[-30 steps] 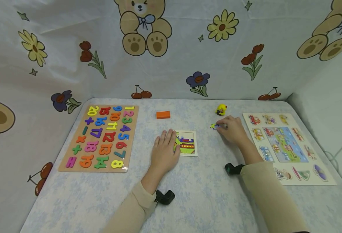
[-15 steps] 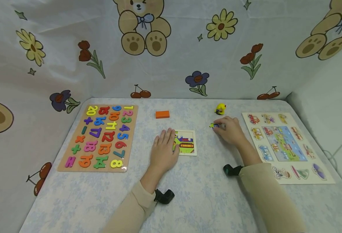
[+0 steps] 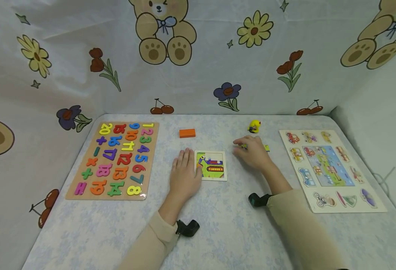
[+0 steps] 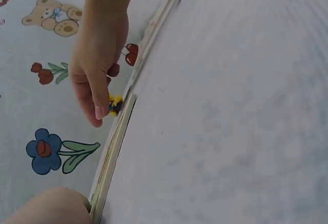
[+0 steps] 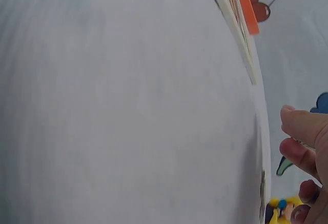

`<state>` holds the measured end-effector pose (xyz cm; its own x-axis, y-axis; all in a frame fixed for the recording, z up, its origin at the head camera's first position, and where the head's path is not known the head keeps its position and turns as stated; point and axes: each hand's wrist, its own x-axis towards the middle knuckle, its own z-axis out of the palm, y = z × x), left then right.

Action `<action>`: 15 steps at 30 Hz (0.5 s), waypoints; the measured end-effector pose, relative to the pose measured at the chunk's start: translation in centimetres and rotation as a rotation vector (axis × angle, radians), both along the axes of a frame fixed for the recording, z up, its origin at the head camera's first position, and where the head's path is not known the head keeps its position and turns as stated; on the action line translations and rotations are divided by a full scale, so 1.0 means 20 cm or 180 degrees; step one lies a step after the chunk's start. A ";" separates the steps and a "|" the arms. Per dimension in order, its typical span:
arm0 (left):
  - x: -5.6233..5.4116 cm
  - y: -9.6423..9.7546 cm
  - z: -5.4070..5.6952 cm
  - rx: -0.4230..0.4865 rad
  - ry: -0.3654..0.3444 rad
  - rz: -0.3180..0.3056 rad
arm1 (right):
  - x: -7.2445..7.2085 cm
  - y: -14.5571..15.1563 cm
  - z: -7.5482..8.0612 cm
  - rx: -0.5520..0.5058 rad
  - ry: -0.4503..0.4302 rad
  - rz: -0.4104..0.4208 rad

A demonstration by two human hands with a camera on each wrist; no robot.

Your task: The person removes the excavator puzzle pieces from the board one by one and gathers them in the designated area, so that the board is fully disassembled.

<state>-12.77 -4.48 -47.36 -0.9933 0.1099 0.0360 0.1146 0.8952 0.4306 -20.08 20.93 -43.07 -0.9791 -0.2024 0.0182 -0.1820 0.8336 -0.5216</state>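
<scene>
My left hand [image 3: 184,174] lies flat with straight fingers along the left edge of a small framed jigsaw puzzle [image 3: 214,172], its thumb over the frame. The puzzle shows a digger picture, with a pale gap across its top. To the right of it my right hand [image 3: 251,152] pinches a small green puzzle piece [image 3: 244,146] between thumb and finger, mostly covered by the fingers. Another yellow-green piece [image 3: 267,147] lies on the table just right of that hand. The right wrist view shows the thumb [image 5: 302,124] above the curled fingers.
A number board [image 3: 117,161] with coloured figures lies at the left. At the back are an orange block [image 3: 187,133] and a yellow toy duck [image 3: 254,126]. A large picture puzzle [image 3: 332,170] lies at the right. Patterned cloth [image 3: 191,82] rises behind the table.
My right hand has shifted left, baring the yellow-green piece that now shows on its right. My left hand has slid slightly left, uncovering more of the digger puzzle.
</scene>
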 end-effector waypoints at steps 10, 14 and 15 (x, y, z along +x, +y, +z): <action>0.00 -0.01 0.00 -0.0130 -0.0063 -0.0004 | 0.03 -0.24 0.01 -0.0029 -0.0094 0.0282; 0.00 -0.01 0.00 -0.0163 -0.0048 -0.0025 | 0.04 -0.32 0.01 0.0000 -0.0114 0.0418; 0.00 -0.01 0.00 -0.0161 -0.0040 -0.0029 | 0.04 -0.34 0.01 0.0013 -0.0103 0.0464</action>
